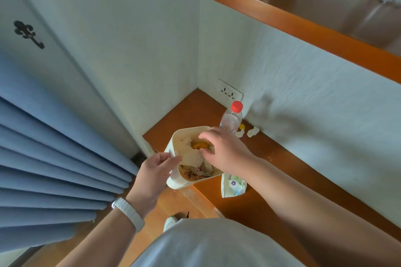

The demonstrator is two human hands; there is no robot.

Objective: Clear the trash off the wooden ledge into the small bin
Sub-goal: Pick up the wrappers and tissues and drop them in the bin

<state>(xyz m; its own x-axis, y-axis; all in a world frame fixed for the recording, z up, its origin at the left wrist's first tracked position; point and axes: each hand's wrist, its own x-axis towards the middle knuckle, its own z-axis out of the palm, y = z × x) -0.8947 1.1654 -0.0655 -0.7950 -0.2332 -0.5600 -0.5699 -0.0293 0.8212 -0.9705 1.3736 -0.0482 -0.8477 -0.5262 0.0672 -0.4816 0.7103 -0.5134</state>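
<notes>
The small bin (176, 182), cream plastic, stands on the wooden ledge (249, 208) near the ledge's left edge and is filled close to its rim with white paper (188, 155) and an orange scrap (198, 145). The left hand (152, 171) pinches the bin's near-left rim between thumb and fingers. The right hand (223, 149) hangs over the bin's mouth with its fingers bent down onto the trash; whether it grasps anything cannot be told.

Just behind the bin stands a clear water bottle (231, 119) with a red cap, and past that, against the wall, lie crumpled tissues (252, 132). A soft tissue pack (233, 185) lies just beside the bin's right corner. To the bin's right the ledge runs on bare along the wall. Blue curtain folds (54, 158) hang close on the bin's left, and a wooden shelf (303, 6) overhangs it above.
</notes>
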